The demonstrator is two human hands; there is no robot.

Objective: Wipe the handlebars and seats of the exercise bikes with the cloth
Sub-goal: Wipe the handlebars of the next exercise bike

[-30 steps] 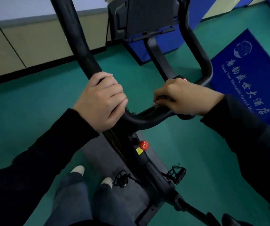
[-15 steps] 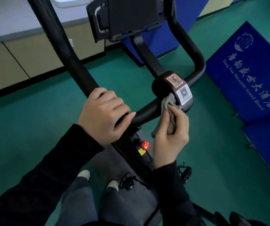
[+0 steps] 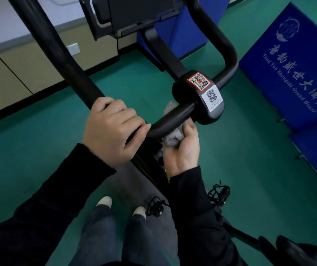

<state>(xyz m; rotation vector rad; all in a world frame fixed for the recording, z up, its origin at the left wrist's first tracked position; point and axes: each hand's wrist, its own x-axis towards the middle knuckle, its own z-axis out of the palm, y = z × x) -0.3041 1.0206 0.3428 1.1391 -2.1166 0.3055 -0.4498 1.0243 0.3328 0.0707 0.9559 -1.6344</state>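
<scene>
Bunching under the handlebar [image 3: 173, 117], the grey cloth [image 3: 173, 138] sits against the bottom of the black bar, just beside the centre clamp [image 3: 187, 93]. A bit of it also shows above the bar on the far side, so it seems wrapped partway round. The right hand [image 3: 182, 150] holds the cloth from below, palm turned up, with its fingers curled into the fabric and the thumb up near the bar. How far the fingers reach round the bar is hidden.

The left hand [image 3: 113, 129] grips the same bar at its bend, close to the right hand, with all fingers curled tight over the top and the thumb tucked under. Both arms are in black sleeves.

The clamp carries 2 code stickers: 1 with a red border [image 3: 199, 81] and 1 white [image 3: 212, 97] right below it. From the clamp a post rises to a dark screen holder [image 3: 134, 12], and the bar loops up and round on the right.

Lower down, 2 black pedals [image 3: 154, 208] [image 3: 219, 192] hang on either side of the frame, and 2 white shoe tips [image 3: 105, 201] stand on a grey mat [image 3: 123, 186]. The floor [image 3: 249, 169] is green, with blue mats [image 3: 292, 60] bearing white lettering off to the right.
</scene>
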